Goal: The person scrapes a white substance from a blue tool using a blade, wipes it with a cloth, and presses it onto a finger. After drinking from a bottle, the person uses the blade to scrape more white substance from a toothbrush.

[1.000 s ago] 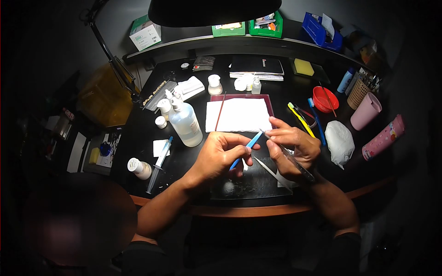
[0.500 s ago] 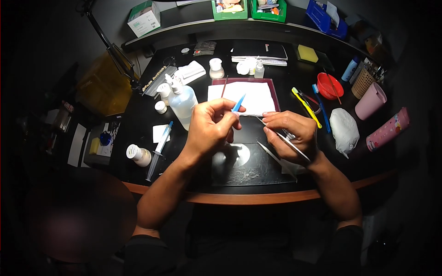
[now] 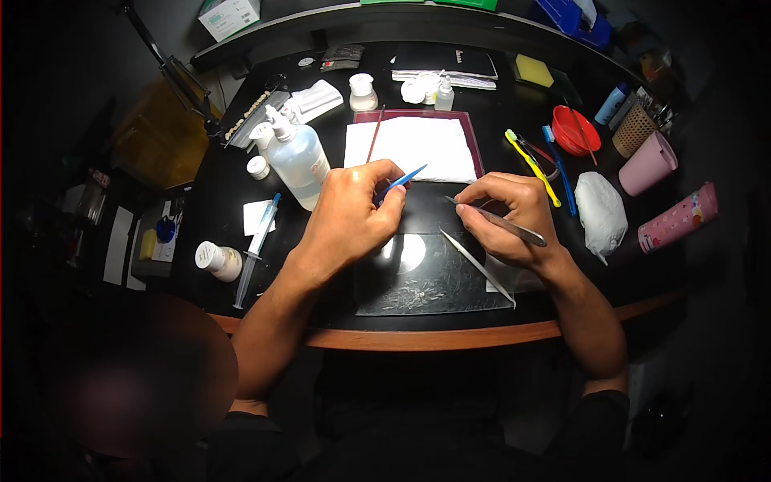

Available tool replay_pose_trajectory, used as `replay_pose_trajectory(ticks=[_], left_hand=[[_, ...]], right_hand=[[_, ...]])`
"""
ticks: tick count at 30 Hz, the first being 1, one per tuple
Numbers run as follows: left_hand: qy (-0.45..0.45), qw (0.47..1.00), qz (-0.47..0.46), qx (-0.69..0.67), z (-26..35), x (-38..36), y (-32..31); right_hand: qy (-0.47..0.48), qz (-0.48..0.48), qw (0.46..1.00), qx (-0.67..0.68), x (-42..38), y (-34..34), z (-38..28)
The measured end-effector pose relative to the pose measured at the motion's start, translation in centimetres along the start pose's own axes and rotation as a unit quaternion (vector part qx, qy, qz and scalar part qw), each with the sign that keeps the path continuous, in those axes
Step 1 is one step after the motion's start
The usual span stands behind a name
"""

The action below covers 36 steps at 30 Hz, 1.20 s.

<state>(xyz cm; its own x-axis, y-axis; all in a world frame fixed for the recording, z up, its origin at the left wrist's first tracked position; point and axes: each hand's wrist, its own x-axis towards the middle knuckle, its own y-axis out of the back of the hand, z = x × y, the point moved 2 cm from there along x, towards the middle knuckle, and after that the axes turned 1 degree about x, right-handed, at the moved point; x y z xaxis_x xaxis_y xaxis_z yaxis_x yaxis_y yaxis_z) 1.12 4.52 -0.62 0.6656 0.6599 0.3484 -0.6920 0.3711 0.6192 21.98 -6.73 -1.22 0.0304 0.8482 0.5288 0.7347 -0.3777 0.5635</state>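
My left hand (image 3: 357, 205) is closed, pinching a slim blue pointed piece (image 3: 411, 177) between thumb and fingers; its tip points up and to the right. Opposite it, my right hand (image 3: 510, 215) grips slender metal tweezers (image 3: 514, 228) like a pen. Their tips reach toward the blue piece, with a gap between them. Below the hands lies a clear glossy plate (image 3: 434, 297) with scratch-like marks and a bright reflection. A pale double-ended probe (image 3: 482, 270) rests across its right side. Behind the hands, white paper (image 3: 418, 149) covers most of a maroon pad (image 3: 475, 143).
Left are a large clear bottle (image 3: 301, 165), a syringe (image 3: 259, 245) and a white-lidded jar (image 3: 218, 261). A thin brush (image 3: 376, 132) lies on the paper. Right are a yellow toothbrush (image 3: 534, 169), a blue toothbrush (image 3: 562, 177), a red bowl (image 3: 572, 132) and a white lump (image 3: 601, 210).
The view has shifted, so the desk items sit higher in frame. The blue piece is now tilted flatter. My right hand has turned the tweezers flatter, and the probe shows more fully.
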Motion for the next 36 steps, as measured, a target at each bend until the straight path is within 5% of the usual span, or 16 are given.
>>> replay_pose_trajectory(ticks=[10,18,26,36], left_hand=[[-0.007,0.998,-0.054,0.038,0.3,-0.4,-1.0],[-0.041,0.996,-0.083,0.018,1.2,-0.8,-1.1],[-0.043,0.959,-0.278,-0.028,2.0,-1.0,-0.3],[-0.205,0.93,-0.304,0.02,1.9,-1.6,-0.9]], right_hand=[[-0.1,-0.061,0.993,0.019,0.0,1.0,-0.3],[-0.004,-0.082,0.997,0.001,-0.1,0.5,0.5],[0.035,-0.062,0.997,-0.043,0.2,0.9,0.0],[0.014,-0.214,0.968,-0.133,-0.7,1.1,-1.4]])
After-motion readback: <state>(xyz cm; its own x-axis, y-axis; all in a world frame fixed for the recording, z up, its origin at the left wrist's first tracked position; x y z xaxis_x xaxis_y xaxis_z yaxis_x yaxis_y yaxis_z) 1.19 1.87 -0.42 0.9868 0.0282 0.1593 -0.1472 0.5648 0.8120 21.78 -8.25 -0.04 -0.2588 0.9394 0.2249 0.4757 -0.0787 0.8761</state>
